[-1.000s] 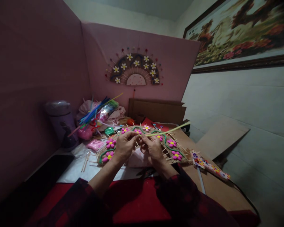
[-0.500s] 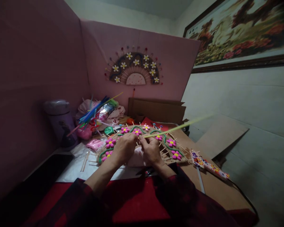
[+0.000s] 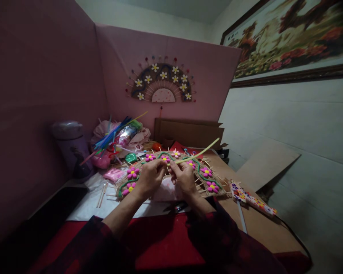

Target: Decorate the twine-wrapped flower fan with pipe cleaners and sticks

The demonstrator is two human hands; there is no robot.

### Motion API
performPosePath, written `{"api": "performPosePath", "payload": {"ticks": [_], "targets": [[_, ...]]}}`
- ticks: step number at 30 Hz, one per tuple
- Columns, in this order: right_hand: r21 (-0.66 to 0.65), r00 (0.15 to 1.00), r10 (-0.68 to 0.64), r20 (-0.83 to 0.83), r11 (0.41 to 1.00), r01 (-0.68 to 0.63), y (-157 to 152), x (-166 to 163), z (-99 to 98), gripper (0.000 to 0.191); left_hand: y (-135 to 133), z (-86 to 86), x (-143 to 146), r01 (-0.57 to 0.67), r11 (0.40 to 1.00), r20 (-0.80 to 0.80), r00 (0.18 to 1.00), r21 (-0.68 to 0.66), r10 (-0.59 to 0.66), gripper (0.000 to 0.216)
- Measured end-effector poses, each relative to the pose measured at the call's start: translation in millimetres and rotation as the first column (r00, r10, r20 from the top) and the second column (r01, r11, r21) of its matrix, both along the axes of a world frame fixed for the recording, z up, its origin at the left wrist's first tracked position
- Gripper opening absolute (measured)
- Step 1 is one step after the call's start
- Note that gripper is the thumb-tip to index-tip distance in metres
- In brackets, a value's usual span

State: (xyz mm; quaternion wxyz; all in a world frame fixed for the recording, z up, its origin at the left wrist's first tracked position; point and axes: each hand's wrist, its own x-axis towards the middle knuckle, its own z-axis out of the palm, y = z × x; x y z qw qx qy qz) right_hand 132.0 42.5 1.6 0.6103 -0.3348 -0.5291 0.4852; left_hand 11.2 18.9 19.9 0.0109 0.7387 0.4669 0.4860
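Observation:
A pale yellow pipe cleaner runs up to the right from between my two hands. My left hand is closed, its fingertips pinched at the near end of the stem. My right hand pinches the same pipe cleaner just beside it. Under both hands lies a fan-shaped craft piece of woven brown cord and thin sticks. It carries pink clay flowers with yellow centres and a wavy green strand. My hands hide the middle of the fan. A pair of scissors lies just below it.
A glue gun with a flowered pattern lies on cardboard at right. Bundled blue pipe cleaners and bags are piled behind on the left, beside a purple flask. A finished fan hangs on the pink panel.
The pipe cleaner's far end has come in closer and now bends upward; before, it stretched farther right in a blur. My hands stay nearly in place, with the right fingers slightly lower.

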Motion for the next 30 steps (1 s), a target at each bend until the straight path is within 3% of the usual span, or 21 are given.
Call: {"api": "performPosePath", "payload": {"ticks": [3, 5, 8, 10, 12, 14, 17, 20, 22, 24, 26, 28, 30], "targets": [[0.163, 0.981, -0.109, 0.158, 0.983, 0.083, -0.5, -0.5, -3.2, 0.026, -2.8, 2.1, -1.7, -0.052, 0.998, -0.243, 0.968, 0.038, 0.059, 0.017], [0.153, 0.987, -0.082, 0.137, 0.986, 0.061, -1.9, -1.6, -2.7, 0.025, -2.6, 1.8, -1.8, -0.051, 0.999, -0.242, 0.969, 0.016, 0.054, 0.017], [-0.039, 0.994, 0.076, -0.072, 0.996, -0.079, -4.4, -3.2, 1.9, 0.027, 1.1, -0.9, -0.5, 0.048, 0.995, 0.097, 0.995, -0.087, -0.04, 0.013], [-0.113, 0.963, 0.161, -0.216, 0.975, -0.189, -6.1, -3.4, 6.0, 0.027, 3.9, -3.1, 0.9, 0.166, 0.973, 0.354, 0.93, -0.16, -0.1, 0.013], [-0.133, 0.937, 0.206, -0.281, 0.959, -0.251, -7.1, -2.8, 8.9, 0.026, 5.4, -4.3, 2.1, 0.222, 0.96, 0.457, 0.881, -0.173, -0.122, 0.015], [-0.144, 0.943, 0.195, -0.271, 0.96, -0.24, -6.6, -1.7, 9.2, 0.026, 4.7, -4.0, 2.5, 0.162, 0.979, 0.369, 0.923, -0.126, -0.105, 0.012], [-0.134, 0.979, 0.126, -0.157, 0.98, -0.148, -3.8, -0.3, 5.3, 0.028, 0.6, -1.3, 1.2, -0.002, 1.0, 0.048, 0.999, 0.0, 0.002, 0.013], [-0.026, 0.999, 0.039, 0.015, 0.999, -0.039, -1.9, -0.3, 0.6, 0.028, -3.1, 1.8, -2.0, -0.045, 0.998, -0.256, 0.965, 0.048, 0.056, 0.018], [0.038, 0.997, -0.02, 0.08, 0.999, 0.017, -2.5, -1.1, -0.6, 0.027, -3.6, 2.6, -3.8, -0.028, 0.999, -0.345, 0.938, 0.027, 0.036, 0.019], [-0.009, 0.999, 0.008, 0.033, 1.0, -0.008, -4.4, -2.3, 0.3, 0.027, -2.2, 1.9, -4.0, -0.004, 1.0, -0.258, 0.966, -0.004, 0.003, 0.018], [-0.124, 0.988, 0.104, -0.113, 0.985, -0.118, -6.8, -3.3, 3.1, 0.028, 0.3, -0.2, -1.9, 0.042, 0.997, 0.016, 0.999, -0.066, -0.041, 0.014], [-0.183, 0.951, 0.17, -0.258, 0.958, -0.221, -9.0, -3.6, 6.4, 0.029, 2.6, -2.6, 1.5, 0.135, 0.98, 0.332, 0.94, -0.149, -0.079, 0.012], [-0.194, 0.928, 0.199, -0.315, 0.944, -0.269, -10.2, -3.4, 8.9, 0.03, 3.6, -3.7, 4.1, 0.218, 0.956, 0.498, 0.862, -0.198, -0.093, 0.013]]}}
